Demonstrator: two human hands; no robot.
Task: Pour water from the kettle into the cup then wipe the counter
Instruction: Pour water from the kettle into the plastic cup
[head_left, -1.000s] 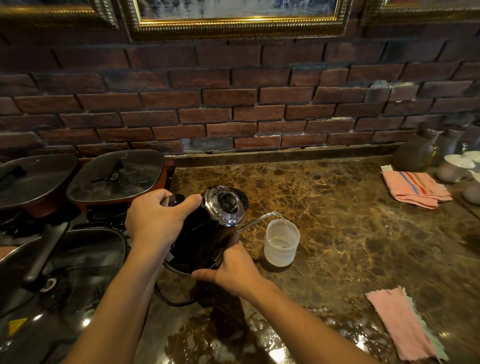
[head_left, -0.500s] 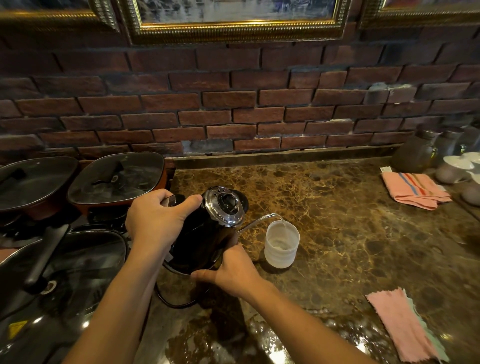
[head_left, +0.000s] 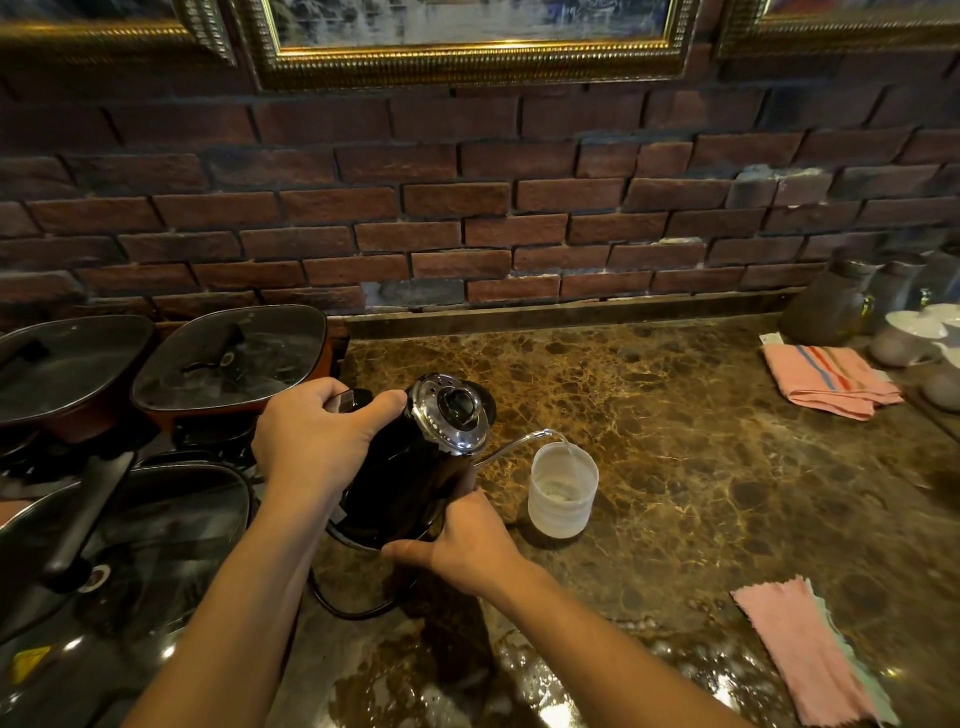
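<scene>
Tilted black kettle (head_left: 410, 493), spout (head_left: 511, 447) above translucent cup (head_left: 563, 501)

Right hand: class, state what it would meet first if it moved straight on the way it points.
The kettle: the right hand points at its black body and seems to touch it.

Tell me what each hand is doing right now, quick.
Left hand: closed, gripping the handle of the kettle.
Right hand: closed round the kettle's lower body, steadying it.
</scene>
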